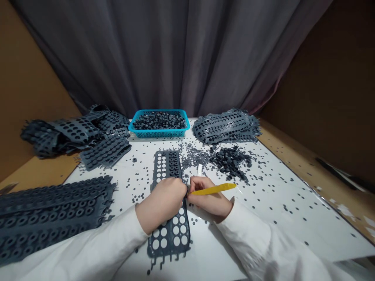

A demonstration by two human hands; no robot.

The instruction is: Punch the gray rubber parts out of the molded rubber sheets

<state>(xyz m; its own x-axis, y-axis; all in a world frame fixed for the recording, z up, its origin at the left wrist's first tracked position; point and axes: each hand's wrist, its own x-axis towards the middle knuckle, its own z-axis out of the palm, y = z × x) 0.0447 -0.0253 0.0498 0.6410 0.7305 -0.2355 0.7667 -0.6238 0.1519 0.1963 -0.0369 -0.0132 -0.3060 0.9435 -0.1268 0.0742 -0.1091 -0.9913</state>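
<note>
A dark grey rubber sheet [169, 244] with rows of round holes lies lengthwise on the white tabletop before me. Rubber rings still fill part of its upper right rows. My left hand [164, 201] is closed over the sheet's middle, and its fingertips are hidden, so what it pinches cannot be made out. Close against it on the right, my right hand [209, 199] grips a slim yellow pen-shaped tool [215, 189], whose tapered end points right. A small dark bit shows where the two hands meet. Beyond the right hand lies a narrow white strip [199, 170].
A blue basket [158, 134] full of small dark rubber pieces stands at the back. Perforated sheets lie in a heap [73, 130] at back left, a stack [227, 127] at back right and a pile [52, 214] at near left. Loose dark pieces [231, 160] and small discs litter the table.
</note>
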